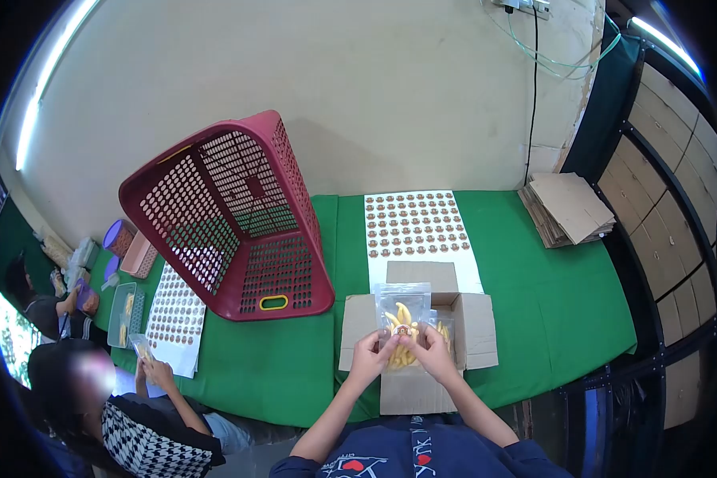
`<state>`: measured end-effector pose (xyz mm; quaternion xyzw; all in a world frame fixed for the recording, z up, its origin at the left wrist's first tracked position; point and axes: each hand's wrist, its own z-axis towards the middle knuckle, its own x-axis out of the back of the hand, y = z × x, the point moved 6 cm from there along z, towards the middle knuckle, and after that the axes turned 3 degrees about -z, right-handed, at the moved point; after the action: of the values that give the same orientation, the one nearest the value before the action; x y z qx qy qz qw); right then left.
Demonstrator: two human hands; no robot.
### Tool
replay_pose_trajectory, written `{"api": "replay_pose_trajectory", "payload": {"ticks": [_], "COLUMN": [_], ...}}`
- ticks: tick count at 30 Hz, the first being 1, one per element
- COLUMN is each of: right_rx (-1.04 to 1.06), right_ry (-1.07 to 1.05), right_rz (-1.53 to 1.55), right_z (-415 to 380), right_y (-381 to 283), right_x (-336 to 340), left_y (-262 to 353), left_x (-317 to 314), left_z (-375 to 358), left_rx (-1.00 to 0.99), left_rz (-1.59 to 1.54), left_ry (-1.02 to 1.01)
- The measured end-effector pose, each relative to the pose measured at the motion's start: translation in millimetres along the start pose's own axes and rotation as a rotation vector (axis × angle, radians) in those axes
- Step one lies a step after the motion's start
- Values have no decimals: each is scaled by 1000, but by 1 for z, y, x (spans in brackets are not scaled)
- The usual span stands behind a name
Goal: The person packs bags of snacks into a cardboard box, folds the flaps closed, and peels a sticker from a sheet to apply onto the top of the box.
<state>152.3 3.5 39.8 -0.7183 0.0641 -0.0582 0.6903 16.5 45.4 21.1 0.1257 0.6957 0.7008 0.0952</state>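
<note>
A clear zip bag of yellow finger-shaped pieces [404,312] is held upright over an open cardboard box [478,323]. My left hand [370,356] grips its left side and my right hand [436,358] its right side. Both thumbs press near a small round brown-and-white sticker [405,331] on the bag's front. Partly hidden behind my right hand, another bag of yellow pieces [446,325] sits inside the box. Behind the box lies a white sheet of round stickers [418,227].
A tilted red plastic basket [251,275] stands left on the green tablecloth [550,303]. Flattened cardboard [570,207] is stacked at right. At left, a co-worker [151,426] holds a bag beside another sticker sheet [175,319] and a green basket [125,315]; another person [44,311] sits beyond.
</note>
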Motion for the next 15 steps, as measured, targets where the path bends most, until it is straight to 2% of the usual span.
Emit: {"api": "replay_pose_trajectory", "payload": {"ticks": [2, 4, 8, 11, 15], "right_rx": [9, -32, -94, -48, -76], "right_ry": [-16, -27, -91, -114, -127], "right_rz": [-28, 74, 89, 195, 164], "right_z": [-1, 0, 7, 5, 5], "right_y": [2, 0, 26, 5, 14], "right_x": [-3, -3, 2, 1, 8], "left_y": [-13, -16, 4, 9, 3], "left_x": [1, 0, -1, -3, -7], "left_z": [2, 3, 1, 3, 5], "left_rx": [-31, -68, -112, -115, -142], "left_rz": [-10, -15, 12, -13, -55], "left_ry": [-2, 13, 49, 35, 18]}}
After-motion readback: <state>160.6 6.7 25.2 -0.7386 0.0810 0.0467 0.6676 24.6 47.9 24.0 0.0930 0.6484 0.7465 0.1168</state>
